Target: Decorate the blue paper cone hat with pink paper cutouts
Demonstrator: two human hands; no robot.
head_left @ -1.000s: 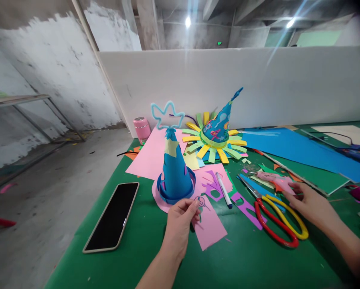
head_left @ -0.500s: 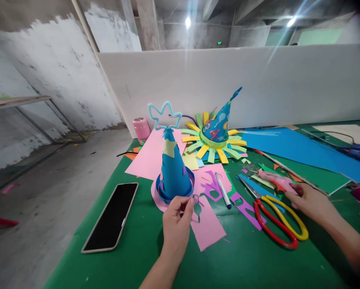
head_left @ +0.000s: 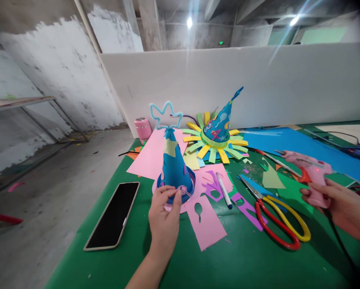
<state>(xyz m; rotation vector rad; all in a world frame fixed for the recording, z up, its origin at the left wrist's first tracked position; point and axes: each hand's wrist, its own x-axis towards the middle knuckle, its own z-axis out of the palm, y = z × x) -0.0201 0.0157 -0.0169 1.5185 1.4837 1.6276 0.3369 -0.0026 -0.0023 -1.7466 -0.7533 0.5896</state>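
Observation:
Between thumb and fingers, my left hand point(head_left: 165, 214) pinches a small pink paper cutout point(head_left: 183, 190) with a drawn outline. It is held in front of the brim of a blue paper cone hat point(head_left: 174, 168), topped by a light-blue pipe-cleaner star shape point(head_left: 166, 115). My right hand point(head_left: 333, 200) grips a pink hot glue gun point(head_left: 310, 166) by its handle, raised off the table, nozzle pointing left. Below my left hand lies a pink paper sheet point(head_left: 208, 230) with a lollipop-shaped hole. Red-and-yellow scissors point(head_left: 276, 218) rest left of my right hand.
A marker point(head_left: 224, 190) and purple paper scraps point(head_left: 247, 212) lie mid-table. The phone point(head_left: 112, 216) is at left. Behind stand a second patterned hat point(head_left: 219, 126) with yellow and green strips and a pink cup-like container point(head_left: 143, 129). Blue sheets point(head_left: 300, 144) cover the back right.
My right hand has lifted the glue gun off the table and moved it to the right. My left hand has shifted slightly left with the pink cutout, to the hat's brim.

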